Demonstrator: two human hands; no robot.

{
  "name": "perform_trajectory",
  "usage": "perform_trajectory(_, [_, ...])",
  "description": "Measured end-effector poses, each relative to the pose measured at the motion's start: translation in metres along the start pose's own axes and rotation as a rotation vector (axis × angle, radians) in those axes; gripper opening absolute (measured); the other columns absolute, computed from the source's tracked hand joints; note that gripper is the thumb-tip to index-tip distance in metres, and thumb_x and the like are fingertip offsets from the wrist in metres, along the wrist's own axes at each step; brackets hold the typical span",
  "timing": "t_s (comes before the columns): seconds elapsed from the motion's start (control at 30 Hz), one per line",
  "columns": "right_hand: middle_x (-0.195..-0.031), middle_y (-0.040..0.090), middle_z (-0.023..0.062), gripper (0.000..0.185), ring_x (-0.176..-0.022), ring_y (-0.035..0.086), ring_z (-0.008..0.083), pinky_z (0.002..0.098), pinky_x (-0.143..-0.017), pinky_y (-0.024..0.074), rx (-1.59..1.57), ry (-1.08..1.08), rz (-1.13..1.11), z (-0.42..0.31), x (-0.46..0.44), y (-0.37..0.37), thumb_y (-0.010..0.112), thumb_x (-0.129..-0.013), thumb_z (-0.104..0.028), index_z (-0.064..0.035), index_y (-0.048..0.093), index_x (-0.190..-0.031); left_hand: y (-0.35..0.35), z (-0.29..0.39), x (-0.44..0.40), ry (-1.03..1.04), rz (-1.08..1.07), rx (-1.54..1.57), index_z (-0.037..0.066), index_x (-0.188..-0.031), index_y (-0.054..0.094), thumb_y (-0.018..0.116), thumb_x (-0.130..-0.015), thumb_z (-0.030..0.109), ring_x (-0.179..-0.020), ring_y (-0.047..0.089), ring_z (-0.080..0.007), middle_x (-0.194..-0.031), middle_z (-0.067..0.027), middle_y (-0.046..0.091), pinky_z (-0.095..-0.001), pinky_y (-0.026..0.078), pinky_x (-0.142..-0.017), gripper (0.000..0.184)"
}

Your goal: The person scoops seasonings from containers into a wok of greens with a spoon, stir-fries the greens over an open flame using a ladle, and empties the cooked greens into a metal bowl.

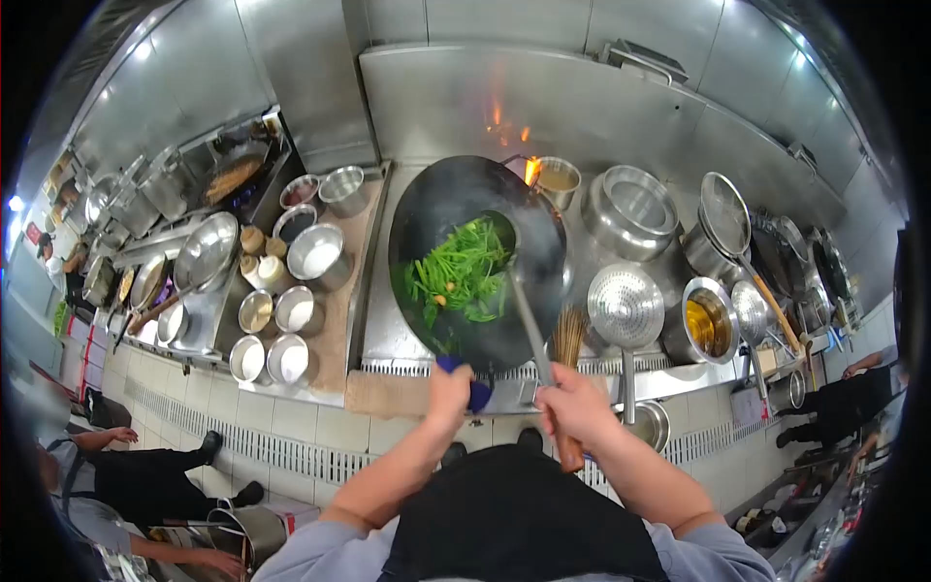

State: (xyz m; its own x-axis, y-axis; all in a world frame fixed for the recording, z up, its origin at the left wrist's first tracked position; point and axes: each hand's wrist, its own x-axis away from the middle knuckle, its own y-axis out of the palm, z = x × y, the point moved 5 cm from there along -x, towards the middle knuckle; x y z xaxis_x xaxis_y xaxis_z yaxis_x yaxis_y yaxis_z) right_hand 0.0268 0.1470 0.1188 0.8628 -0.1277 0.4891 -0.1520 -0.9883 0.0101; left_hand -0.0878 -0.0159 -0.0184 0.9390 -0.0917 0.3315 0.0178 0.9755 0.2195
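Observation:
A large black wok point(436, 194) sits over the burner, steaming and tilted. Green leafy vegetables point(458, 270) with a few small pale pieces lie in it. My left hand point(448, 396) is closed around a dark blue cloth point(479, 395) at the wok's near edge; the part of the wok under the cloth is hidden. With my right hand point(580, 403) I grip a long-handled ladle point(529, 325) by its wooden end. Its bowl rests against the right side of the greens. Just beyond my right hand is a bamboo brush point(569, 335).
Flames point(532, 171) rise behind the wok. Metal seasoning pots point(318, 254) stand to the left. On the right are a perforated skimmer point(626, 306), a pot of yellow oil point(706, 325) and a mesh strainer point(724, 211). Other people are at both sides, one in black trousers point(145, 475).

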Motion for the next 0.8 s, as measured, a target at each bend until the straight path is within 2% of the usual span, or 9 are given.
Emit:
perform_trajectory(0.07, [-0.068,0.05,0.0024,0.015,-0.047,0.048,0.0134,0.0289,-0.042,0.0392,-0.217,0.118,-0.076,-0.004,0.022,0.029,0.051,-0.089,-0.007,-0.0054,0.05,-0.103,-0.001,0.012,-0.016,-0.203,-0.051,0.115,0.005,-0.088,0.054,0.059,-0.07,0.009,-0.066,0.055,-0.0186,-0.075,-0.0062,0.056,-0.0334,0.045,-0.057,0.019])
perform_trajectory(0.1, [-0.069,0.05,0.0025,0.015,-0.048,0.048,0.0132,0.0291,-0.042,0.0393,-0.432,0.208,-0.147,-0.005,0.027,0.043,0.05,-0.091,-0.008,-0.006,0.048,-0.106,-0.004,0.025,-0.008,-0.488,-0.05,0.191,0.007,-0.087,0.053,0.058,-0.072,0.012,-0.057,0.053,-0.0202,-0.072,-0.0062,0.055,-0.0356,0.042,-0.048,0.016])
perform_trajectory(0.17, [-0.072,0.051,0.0031,0.016,-0.048,0.047,0.0127,0.0295,-0.042,0.0399,-0.636,0.263,-0.224,0.005,0.027,0.042,0.048,-0.094,-0.01,-0.0069,0.045,-0.11,-0.017,0.014,-0.013,-0.609,-0.169,0.357,0.006,-0.081,0.052,0.058,-0.072,0.017,-0.054,0.054,-0.0217,-0.067,-0.0087,0.055,-0.0315,0.038,-0.044,0.015])
perform_trajectory(0.23, [-0.073,0.052,0.0034,0.009,-0.048,0.051,0.0146,0.0309,-0.042,0.0427,-0.517,0.207,-0.257,0.02,0.026,0.042,0.048,-0.094,-0.013,-0.005,0.046,-0.099,-0.021,-0.002,-0.012,-0.63,-0.201,0.352,0.006,-0.079,0.051,0.057,-0.073,0.017,-0.053,0.053,-0.0219,-0.066,-0.0087,0.055,-0.0315,0.037,-0.043,0.014])
perform_trajectory(0.37, [-0.077,0.055,0.0049,0.025,-0.051,0.055,0.0169,0.0334,-0.047,0.0483,-0.369,0.195,-0.178,0.067,0.013,0.029,0.046,-0.098,-0.023,-0.0025,0.048,-0.113,-0.018,0.004,-0.002,-0.632,-0.121,0.249,0.005,-0.078,0.051,0.056,-0.073,0.016,-0.053,0.052,-0.0224,-0.066,-0.0087,0.055,-0.0315,0.036,-0.043,0.013])
perform_trajectory(0.5, [-0.081,0.059,0.0072,0.033,-0.059,0.059,0.0207,0.0357,-0.059,0.0525,-0.706,0.182,-0.34,0.119,-0.012,0.007,0.043,-0.099,-0.03,-0.0023,0.049,-0.116,-0.021,-0.002,-0.009,-0.68,-0.154,0.3,0.004,-0.081,0.051,0.057,-0.073,0.016,-0.055,0.05,-0.0216,-0.072,-0.0096,0.057,-0.0311,0.035,-0.044,0.015])
perform_trajectory(0.6, [-0.092,0.062,0.011,0.044,-0.076,0.062,0.0242,0.039,-0.073,0.053,-0.861,0.314,-0.195,0.238,-0.053,-0.026,0.042,-0.099,-0.038,-0.001,0.049,-0.122,-0.022,-0.003,-0.009,-0.662,-0.15,0.308,0.001,-0.09,0.051,0.057,-0.073,0.016,-0.057,0.049,-0.0214,-0.075,-0.0096,0.056,-0.03,0.035,-0.045,0.023])
perform_trajectory(0.67, [-0.099,0.061,0.0116,0.046,-0.09,0.06,0.0241,0.0392,-0.078,0.0512,-0.702,0.439,0.085,0.32,-0.076,-0.047,0.044,-0.097,-0.038,-0.0034,0.048,-0.127,-0.026,-0.007,-0.012,-0.635,-0.18,0.293,0.0,-0.092,0.052,0.057,-0.073,0.015,-0.06,0.049,-0.0212,-0.077,-0.009,0.054,-0.0298,0.035,-0.046,0.025])
perform_trajectory(0.8, [-0.098,0.062,0.0091,0.035,-0.092,0.06,0.0247,0.042,-0.081,0.0494,-0.69,0.442,0.399,0.421,-0.147,-0.05,0.047,-0.095,-0.035,-0.0079,0.053,-0.117,-0.034,-0.007,-0.011,-0.727,-0.233,0.281,0.001,-0.09,0.055,0.057,-0.071,0.016,-0.058,0.047,-0.0212,-0.078,-0.0091,0.055,-0.0308,0.036,-0.047,0.024])
